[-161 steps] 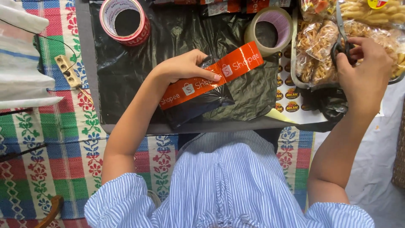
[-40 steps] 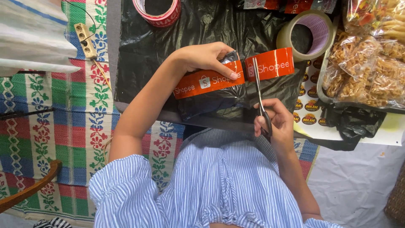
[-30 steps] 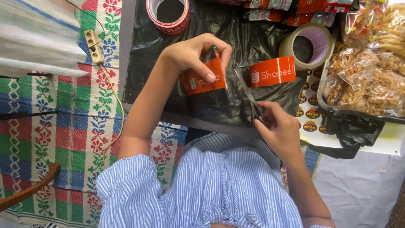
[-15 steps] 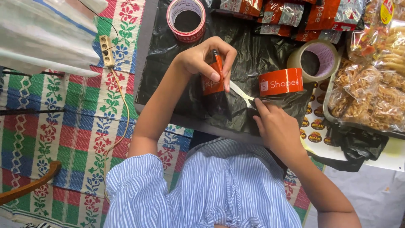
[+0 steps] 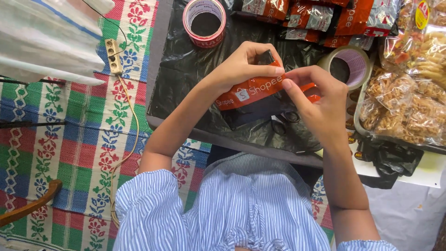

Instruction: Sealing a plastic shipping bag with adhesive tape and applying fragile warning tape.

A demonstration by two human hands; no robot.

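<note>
Holding a small black parcel (image 5: 253, 104) above the middle of the table (image 5: 160, 65), the person grips it from both sides. The left hand (image 5: 241, 65) curls over the parcel's upper left part, fingers pressed together on a band of orange tape (image 5: 253, 90) that crosses it slantwise. The right hand (image 5: 320, 100) meets it from the right, thumb and forefinger pinching the tape's right end against the parcel, so the parcel sits between the two hands, touching both.

The parcel is a flat packet in glossy black plastic, crumpled at its edges; the orange tape carries white printing (not read out here) and wraps its upper half.

Just below the parcel, a pair of scissors (image 5: 283, 122) with dark handles lies on the black plastic sheet (image 5: 186, 79) that covers the table. Near the far edge stands a red-and-white tape roll (image 5: 204, 21); a clear tape roll (image 5: 349, 65) stands just right of the right hand. Bags of snacks (image 5: 409, 107) fill a tray at the right edge. A colourful woven mat (image 5: 69, 139) lies to the left of the table.
</note>
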